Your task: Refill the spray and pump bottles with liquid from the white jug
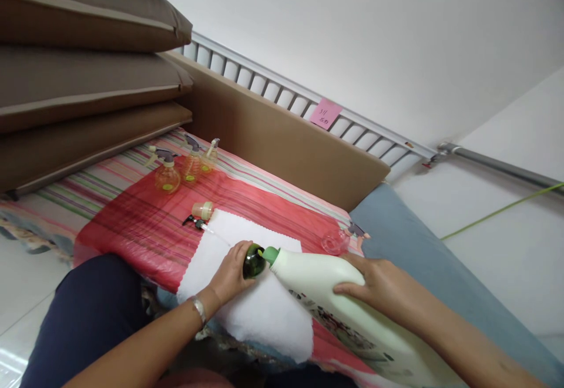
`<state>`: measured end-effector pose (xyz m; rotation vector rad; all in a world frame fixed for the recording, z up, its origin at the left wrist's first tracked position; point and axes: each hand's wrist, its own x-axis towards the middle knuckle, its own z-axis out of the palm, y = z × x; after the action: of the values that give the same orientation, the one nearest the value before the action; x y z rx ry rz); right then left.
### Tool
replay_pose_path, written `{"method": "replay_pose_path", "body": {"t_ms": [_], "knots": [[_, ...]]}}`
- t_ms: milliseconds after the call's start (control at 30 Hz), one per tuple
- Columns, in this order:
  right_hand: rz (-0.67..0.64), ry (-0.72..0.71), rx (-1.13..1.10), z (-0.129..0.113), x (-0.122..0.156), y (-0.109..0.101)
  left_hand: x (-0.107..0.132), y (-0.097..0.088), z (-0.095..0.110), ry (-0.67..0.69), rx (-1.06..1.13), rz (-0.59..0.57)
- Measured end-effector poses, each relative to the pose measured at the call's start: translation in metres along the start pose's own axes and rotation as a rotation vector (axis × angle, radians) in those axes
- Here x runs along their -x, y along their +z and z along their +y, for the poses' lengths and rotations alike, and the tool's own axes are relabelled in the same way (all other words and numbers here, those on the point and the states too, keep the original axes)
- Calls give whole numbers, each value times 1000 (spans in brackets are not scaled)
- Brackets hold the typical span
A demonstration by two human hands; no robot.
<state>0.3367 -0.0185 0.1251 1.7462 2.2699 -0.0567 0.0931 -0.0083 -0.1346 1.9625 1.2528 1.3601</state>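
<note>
While the left hand (235,267) curls snugly around a small dark green bottle (254,263), the right hand (374,279) grips a large pale bottle (324,276) that lies well over on its side. The small one sits over the middle of a white cloth (259,308); whether its base rests there cannot be told. The large bottle's green neck (270,255) points at the small one's mouth, seemingly so that the two openings line up, though actual contact is unclear. The left hand's close grip probably keeps the lighter bottle steady, and the right thumb and fingers straddle the big container's broad shoulder, likely to control its tilt. The cloth looks set to catch drips.

The small bottle is glossy and rounded; the large one is smooth, long and printed along its side. Near the cloth's scalloped edge lie a black pump head (197,221) with a thin clear tube and a small capped jar (202,210) on its side. Beneath spreads a shiny, see-through red sheet (145,223) over striped fabric (83,191). Farther off stand three clear dispenser bottles (167,179), rounded and ribbed; another clear bottle (335,241) lies tipped at the right.
</note>
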Motion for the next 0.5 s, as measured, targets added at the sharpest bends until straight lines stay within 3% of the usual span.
{"method": "replay_pose_path", "body": {"t_ms": [500], "knots": [[25, -28, -21, 1, -1, -5, 0, 0, 1, -6, -6, -7]]}}
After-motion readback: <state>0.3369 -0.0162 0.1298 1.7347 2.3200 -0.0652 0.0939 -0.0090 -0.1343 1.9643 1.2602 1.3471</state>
